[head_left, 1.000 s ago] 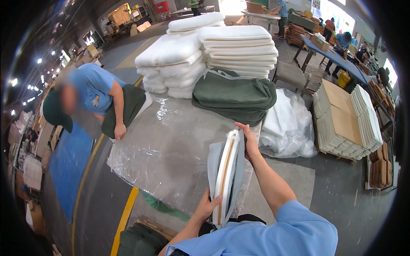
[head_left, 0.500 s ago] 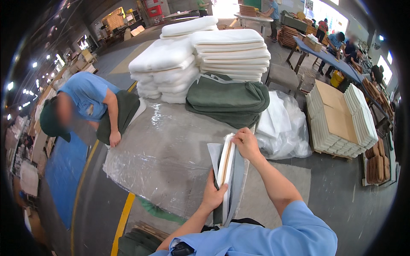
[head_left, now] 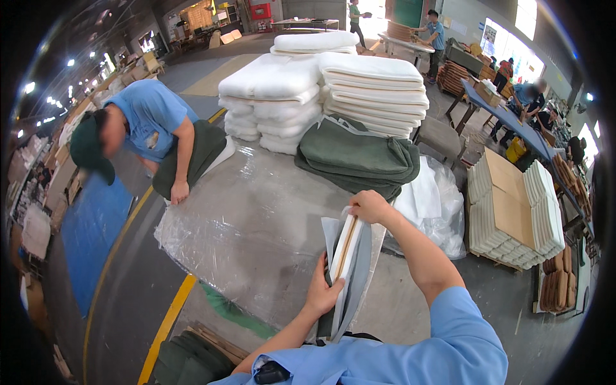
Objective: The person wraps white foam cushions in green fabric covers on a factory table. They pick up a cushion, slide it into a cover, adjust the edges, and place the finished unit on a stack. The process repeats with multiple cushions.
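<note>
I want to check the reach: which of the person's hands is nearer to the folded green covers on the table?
Right. The right hand grips the top of the upright pad, just below the green covers. The left hand holds the pad's lower edge, farther away.

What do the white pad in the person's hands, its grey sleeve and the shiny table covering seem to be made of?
White pad: probably foam with a tan layer along its edge, matte.
Grey sleeve: thin fabric, soft and matte; it folds loosely.
Table covering: clear plastic film, glossy and wrinkled, with glare.
</note>
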The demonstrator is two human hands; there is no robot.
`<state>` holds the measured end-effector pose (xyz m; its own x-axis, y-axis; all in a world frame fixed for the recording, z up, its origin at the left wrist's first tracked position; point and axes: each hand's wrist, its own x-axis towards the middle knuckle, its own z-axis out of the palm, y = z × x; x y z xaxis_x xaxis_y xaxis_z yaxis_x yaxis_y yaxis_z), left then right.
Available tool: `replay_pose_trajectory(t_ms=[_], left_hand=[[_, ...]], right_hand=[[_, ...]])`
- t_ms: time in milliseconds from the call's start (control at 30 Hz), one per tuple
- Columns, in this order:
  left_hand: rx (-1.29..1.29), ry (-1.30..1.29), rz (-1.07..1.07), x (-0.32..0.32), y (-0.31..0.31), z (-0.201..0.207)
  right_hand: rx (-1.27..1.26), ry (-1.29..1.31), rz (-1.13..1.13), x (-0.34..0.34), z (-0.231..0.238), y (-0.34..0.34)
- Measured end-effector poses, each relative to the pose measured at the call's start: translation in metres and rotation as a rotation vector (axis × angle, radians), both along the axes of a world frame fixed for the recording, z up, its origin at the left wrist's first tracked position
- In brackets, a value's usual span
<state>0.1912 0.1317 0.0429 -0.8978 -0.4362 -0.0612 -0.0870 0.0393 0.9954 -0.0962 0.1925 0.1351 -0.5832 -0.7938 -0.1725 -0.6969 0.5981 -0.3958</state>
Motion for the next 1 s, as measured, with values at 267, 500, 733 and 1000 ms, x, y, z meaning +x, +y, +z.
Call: replay_pose_trajectory(t_ms=[267, 500, 733, 1000], left_hand=[[0.033, 0.004, 0.018, -0.001, -0.003, 0.007], [-0.451, 0.146, 0.269, 0.008, 0.002, 0.008], [-0.689, 0.267, 0.35, 0.01, -0.016, 0.043], [-0.58, 0.359, 0.473, 0.013, -0.034, 0.021]], right_hand=[[-0.529, -0.104, -0.134, 0.007, 0.021, 0.028], [-0.696, -0.485, 0.029, 0.109, -0.024, 0.028], [-0.695, -0.561, 0.254, 0.13, -0.038, 0.016], [-0.498, -0.275, 0.419, 0.137, -0.036, 0.016]])
